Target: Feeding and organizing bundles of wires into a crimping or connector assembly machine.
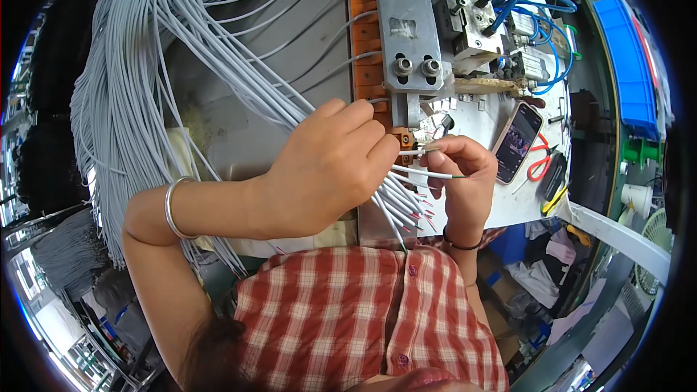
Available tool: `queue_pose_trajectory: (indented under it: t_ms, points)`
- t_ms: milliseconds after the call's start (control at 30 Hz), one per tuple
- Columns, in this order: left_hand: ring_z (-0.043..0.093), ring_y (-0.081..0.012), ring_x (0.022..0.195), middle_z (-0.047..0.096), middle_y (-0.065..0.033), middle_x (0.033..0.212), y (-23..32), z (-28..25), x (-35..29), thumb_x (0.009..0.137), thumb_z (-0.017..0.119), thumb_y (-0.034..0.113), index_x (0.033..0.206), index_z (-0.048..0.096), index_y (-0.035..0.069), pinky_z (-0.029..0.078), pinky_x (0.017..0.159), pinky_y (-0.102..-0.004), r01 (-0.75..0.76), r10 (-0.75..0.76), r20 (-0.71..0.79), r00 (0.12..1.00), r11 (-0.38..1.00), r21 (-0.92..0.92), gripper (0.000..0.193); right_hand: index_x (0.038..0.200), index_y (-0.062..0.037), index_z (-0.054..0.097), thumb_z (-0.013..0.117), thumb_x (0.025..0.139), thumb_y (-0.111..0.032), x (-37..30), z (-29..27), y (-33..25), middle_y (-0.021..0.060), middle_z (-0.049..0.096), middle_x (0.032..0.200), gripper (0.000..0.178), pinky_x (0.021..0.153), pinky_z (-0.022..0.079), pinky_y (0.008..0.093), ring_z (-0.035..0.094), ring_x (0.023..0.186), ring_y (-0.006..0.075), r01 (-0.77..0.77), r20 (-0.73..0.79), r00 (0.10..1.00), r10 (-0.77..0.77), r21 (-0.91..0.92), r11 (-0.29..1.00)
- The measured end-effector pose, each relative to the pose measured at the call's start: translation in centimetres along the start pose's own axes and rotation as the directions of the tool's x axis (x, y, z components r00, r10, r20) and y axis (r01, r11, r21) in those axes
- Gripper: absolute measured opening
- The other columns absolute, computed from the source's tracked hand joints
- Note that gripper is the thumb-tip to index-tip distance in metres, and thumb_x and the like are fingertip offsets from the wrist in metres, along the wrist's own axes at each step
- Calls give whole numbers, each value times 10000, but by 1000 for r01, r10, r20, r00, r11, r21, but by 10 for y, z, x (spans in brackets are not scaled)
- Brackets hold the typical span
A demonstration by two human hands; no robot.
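Note:
My left hand (pixel 330 156) is closed in a fist over a bundle of grey cables (pixel 258 94), knuckles up. Their cut ends (pixel 406 207), several with red and white inner wires bared, fan out below it. My right hand (pixel 468 178) pinches thumb against forefinger at the tip of one grey cable (pixel 410 152), beside the orange block (pixel 396 138). Another cable with a green inner wire (pixel 439 174) lies across the right fingers. What exactly sits between those fingertips is too small to tell.
A steel clamp plate (pixel 410 29) with two bolts stands ahead, beside an orange strip (pixel 363 36) gripping single cables. Blue air hoses (pixel 526 11) run at the back right. A phone (pixel 517 141), red-handled tool (pixel 539 163) and black-and-yellow cutter (pixel 555 178) lie right. A blue bin (pixel 624 65) stands beyond.

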State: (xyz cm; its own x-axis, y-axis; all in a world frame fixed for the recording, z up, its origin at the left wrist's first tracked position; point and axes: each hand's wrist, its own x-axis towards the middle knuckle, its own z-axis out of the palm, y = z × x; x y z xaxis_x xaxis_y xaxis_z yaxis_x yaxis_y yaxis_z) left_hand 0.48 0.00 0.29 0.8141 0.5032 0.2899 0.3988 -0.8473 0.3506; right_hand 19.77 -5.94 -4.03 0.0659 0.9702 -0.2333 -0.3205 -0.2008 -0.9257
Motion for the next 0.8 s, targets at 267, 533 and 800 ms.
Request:
queue_pose_trajectory:
  t_ms: [267,533,800]
  points:
    - [440,-238,694,427,-68,666,0,-2,0,551,545,1,726,508,32,338,586,-331,-11,12,30,999,999,-39,181,804,41,594,646,760,-9,2,-2,2,74,595,666,84,412,374,174,497,484,69,5,119,993,-5,-2,1000]
    - [451,-238,706,433,-69,675,0,7,-2,526,553,-12,739,518,32,353,626,-336,-45,45,-10,999,999,-23,220,754,14,557,621,793,-24,5,-8,7,49,578,653,84,415,346,176,463,473,55,10,36,999,-5,-126,992]
    - [469,-219,721,452,-62,670,1,-4,0,586,571,39,746,520,32,365,648,-332,35,-36,23,999,998,49,168,802,-11,523,559,863,-98,16,-7,7,-14,487,615,112,430,282,164,388,494,25,-140,111,982,155,-130,982]
